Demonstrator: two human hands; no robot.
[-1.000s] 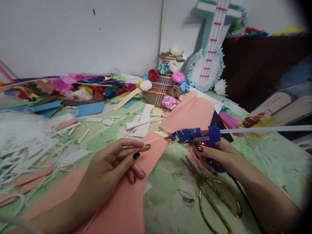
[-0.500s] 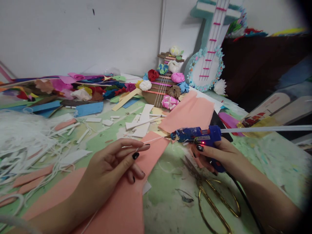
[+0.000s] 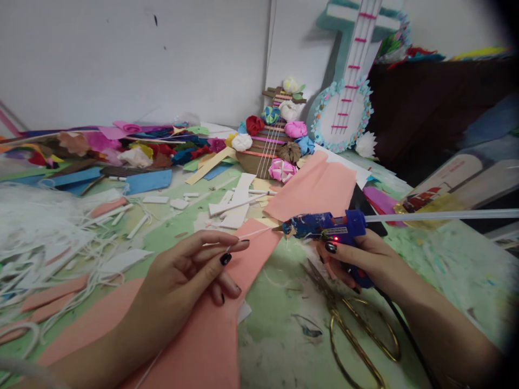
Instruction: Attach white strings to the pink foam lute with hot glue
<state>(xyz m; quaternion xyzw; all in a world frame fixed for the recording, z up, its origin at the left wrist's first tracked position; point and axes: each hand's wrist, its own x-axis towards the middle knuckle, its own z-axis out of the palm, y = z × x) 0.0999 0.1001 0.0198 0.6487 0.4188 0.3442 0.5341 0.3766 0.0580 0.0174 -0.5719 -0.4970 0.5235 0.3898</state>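
My left hand (image 3: 194,275) pinches a thin white string (image 3: 255,233) between thumb and fingers. The string runs from my fingertips to the end of a salmon-coloured sheet piece (image 3: 219,324), over which the hand hovers; its lower length trails toward the bottom edge. In my right hand (image 3: 357,259) is a blue hot glue gun (image 3: 320,224), its red light lit and a long clear glue stick (image 3: 441,215) out the back. The nozzle points left, at the string's far end by the sheet's tip. Whether it touches the sheet I cannot tell.
Gold-handled scissors (image 3: 348,319) lie below the glue gun, blades partly spread. Tangled white string (image 3: 36,227) and scraps cover the left. Behind stand a flower-covered brown instrument model (image 3: 259,146) and a turquoise-edged one (image 3: 343,116). Another salmon sheet (image 3: 316,186) lies beyond the gun.
The glue gun and my right hand have shifted very slightly left and down. My left hand and the string look the same.
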